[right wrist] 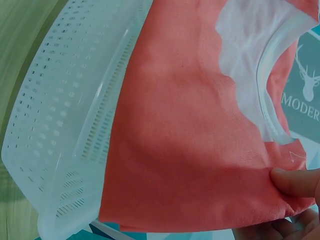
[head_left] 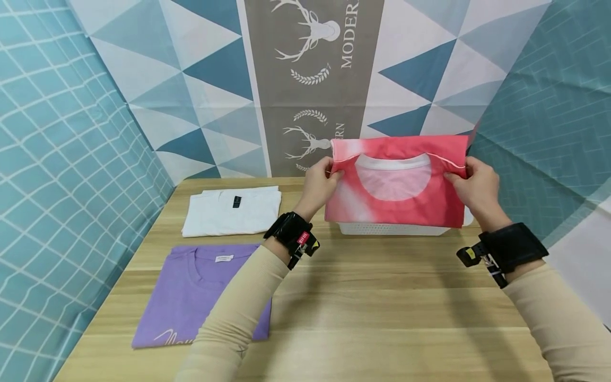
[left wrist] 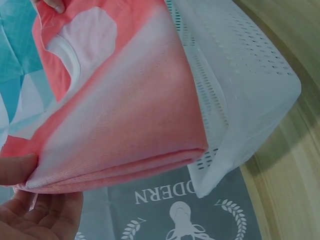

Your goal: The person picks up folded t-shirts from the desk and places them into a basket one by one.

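Note:
A folded red and white T-shirt (head_left: 396,185) hangs between both hands over a white perforated basket (head_left: 396,229). My left hand (head_left: 319,183) pinches the shirt's left edge, thumb in front and fingers behind, as the left wrist view shows. On the opposite edge my right hand (head_left: 477,183) pinches the cloth the same way. The white neckline (right wrist: 270,85) faces me near the top fold. In the left wrist view the shirt's lower edge overlaps the opening of the basket (left wrist: 240,70). Most of the basket is hidden behind the shirt in the head view.
A folded purple T-shirt (head_left: 205,292) lies at the left of the wooden table (head_left: 372,318), partly behind my left forearm. Beyond it sits a folded white T-shirt (head_left: 234,212). Patterned cloth (head_left: 215,79) hangs along the table's back edge.

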Demonstrator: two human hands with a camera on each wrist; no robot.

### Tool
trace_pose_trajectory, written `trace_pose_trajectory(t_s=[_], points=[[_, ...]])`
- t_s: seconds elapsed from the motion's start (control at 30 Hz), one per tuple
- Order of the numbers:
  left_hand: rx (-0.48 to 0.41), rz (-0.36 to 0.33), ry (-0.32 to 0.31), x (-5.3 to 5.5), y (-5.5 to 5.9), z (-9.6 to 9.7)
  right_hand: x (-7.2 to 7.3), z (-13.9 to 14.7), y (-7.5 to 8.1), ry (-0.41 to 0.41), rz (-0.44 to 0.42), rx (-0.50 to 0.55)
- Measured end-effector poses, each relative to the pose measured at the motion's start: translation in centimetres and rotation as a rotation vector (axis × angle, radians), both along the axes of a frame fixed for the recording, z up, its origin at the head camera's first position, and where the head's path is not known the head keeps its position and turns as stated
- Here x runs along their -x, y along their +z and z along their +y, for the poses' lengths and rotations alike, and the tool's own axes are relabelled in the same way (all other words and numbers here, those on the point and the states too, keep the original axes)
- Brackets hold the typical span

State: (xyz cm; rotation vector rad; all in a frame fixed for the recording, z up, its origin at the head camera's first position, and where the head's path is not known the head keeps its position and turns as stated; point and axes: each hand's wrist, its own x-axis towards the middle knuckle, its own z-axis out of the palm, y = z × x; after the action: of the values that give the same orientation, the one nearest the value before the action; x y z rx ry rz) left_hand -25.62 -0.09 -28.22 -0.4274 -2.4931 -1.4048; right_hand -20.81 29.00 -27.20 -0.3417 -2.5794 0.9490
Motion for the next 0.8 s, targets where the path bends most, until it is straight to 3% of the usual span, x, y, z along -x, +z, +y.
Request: trace_pose_trajectory(t_s=[0.37,0.8], points=[[-0.003,-0.023,0.020,1.5,-0.3,0.6,1.8,0.5,-0.3,-0.034,-0.023,0.049],[-0.016,0.004,0.058,3.0,-1.8,2.1,3.6,1.7,-1.9,-0.142,-0.014,0.076]])
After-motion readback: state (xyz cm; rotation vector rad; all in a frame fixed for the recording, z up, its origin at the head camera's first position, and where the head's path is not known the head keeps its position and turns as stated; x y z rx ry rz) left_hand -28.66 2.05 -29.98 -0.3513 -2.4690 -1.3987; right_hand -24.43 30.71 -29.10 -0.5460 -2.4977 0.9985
